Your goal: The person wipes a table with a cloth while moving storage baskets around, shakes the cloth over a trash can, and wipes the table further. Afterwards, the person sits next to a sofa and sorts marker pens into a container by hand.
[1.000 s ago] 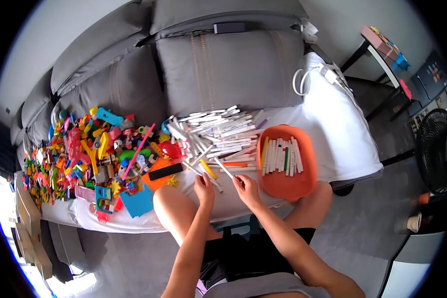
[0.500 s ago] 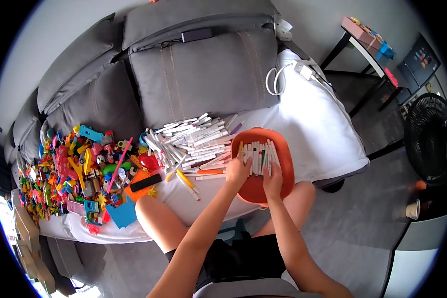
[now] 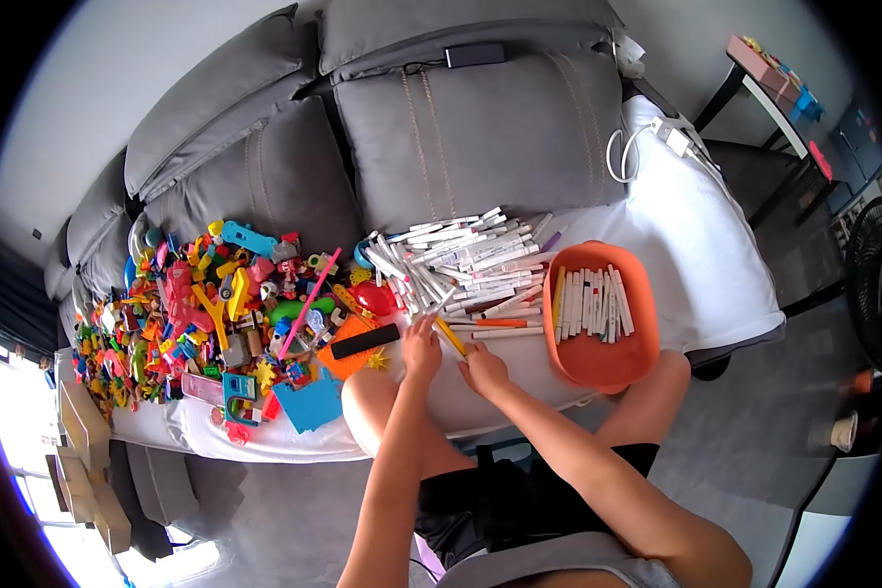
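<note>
My left hand [image 3: 422, 350] is closed at the near edge of the marker pile, around a white marker [image 3: 443, 300] whose end sticks out beyond the fingertips. A yellow marker [image 3: 451, 336] slants between the two hands. My right hand [image 3: 484, 371] has its fingers closed on the near end of that yellow marker. Many white markers [image 3: 480, 257] lie heaped just beyond the hands. To the right, an orange bin [image 3: 608, 367] holds a row of upright-looking white markers [image 3: 588, 302] with a yellow one at the left.
A large spread of mixed toys [image 3: 216, 304] covers the couch on the left, with a blue square [image 3: 307, 404] and a black bar [image 3: 366, 341] at its near side. Grey cushions [image 3: 490, 137] stand behind. A white power strip [image 3: 678, 140] lies at the right, and a black fan [image 3: 867, 274] stands beyond.
Both hands have left the orange bin and moved left to the loose markers on the couch. The row of markers stays in the bin. The view has turned left.
</note>
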{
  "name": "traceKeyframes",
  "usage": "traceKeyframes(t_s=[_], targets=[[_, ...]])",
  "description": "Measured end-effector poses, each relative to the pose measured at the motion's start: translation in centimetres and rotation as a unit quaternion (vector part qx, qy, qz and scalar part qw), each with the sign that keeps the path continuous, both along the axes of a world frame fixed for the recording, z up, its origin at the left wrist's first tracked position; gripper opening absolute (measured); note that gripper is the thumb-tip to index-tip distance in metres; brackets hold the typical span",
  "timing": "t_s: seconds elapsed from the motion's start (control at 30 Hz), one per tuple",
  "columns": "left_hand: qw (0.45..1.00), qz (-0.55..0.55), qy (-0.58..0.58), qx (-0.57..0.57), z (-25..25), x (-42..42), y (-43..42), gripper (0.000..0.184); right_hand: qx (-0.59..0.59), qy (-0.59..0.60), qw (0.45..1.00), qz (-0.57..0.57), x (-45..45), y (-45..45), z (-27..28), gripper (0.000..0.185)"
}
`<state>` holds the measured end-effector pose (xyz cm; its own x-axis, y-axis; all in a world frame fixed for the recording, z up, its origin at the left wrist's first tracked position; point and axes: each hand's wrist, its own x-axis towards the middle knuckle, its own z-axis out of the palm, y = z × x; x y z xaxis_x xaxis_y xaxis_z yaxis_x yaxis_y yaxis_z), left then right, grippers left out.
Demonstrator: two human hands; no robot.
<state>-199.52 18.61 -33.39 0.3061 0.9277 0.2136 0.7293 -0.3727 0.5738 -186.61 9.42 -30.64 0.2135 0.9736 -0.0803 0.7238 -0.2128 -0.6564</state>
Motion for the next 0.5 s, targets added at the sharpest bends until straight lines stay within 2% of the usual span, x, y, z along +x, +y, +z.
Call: traceKeyframes(t_s=[0.1, 0.13, 0.23, 0.37, 0.4, 0.47, 0.5], targets=[[0.997, 0.047, 0.056, -0.037, -0.8, 1.0, -0.8, 0.037, -0.010, 0.018, 1.000, -0.011, 0.4, -0.3, -1.7, 0.026], [0.993, 0.084, 0.077, -0.027, -0.1, 1.6, -1.2, 0.029, -0.004, 0.027, 1.000, -0.013, 1.0, -0.8, -2.1, 0.026], [0.983, 0.115, 0.097, -0.105, 0.0, 1.9, -1.4, 0.020, -0.089, 0.101, 0.990, -0.031, 2.9, -2.1, -1.8, 0.029], [0.987, 0.116, -0.043, -0.099, -1.4, 1.1, -1.8, 0.012, 0.046, 0.165, 0.984, -0.053, 4.5, -4.8, -0.2, 0.028], [0.980, 0.122, -0.121, -0.102, -1.1, 1.3, -2.3, 0.010, 0.079, 0.162, 0.982, -0.053, 4.8, -5.3, 0.8, 0.027], [0.948, 0.120, -0.263, -0.130, 2.0, 2.7, -3.7, 0.007, 0.174, 0.168, 0.968, -0.067, 5.9, -6.2, 3.2, 0.024], [0.944, 0.103, -0.285, -0.130, 3.4, 3.8, -4.4, 0.008, 0.180, 0.192, 0.959, -0.106, 7.1, -6.6, 3.6, 0.025]])
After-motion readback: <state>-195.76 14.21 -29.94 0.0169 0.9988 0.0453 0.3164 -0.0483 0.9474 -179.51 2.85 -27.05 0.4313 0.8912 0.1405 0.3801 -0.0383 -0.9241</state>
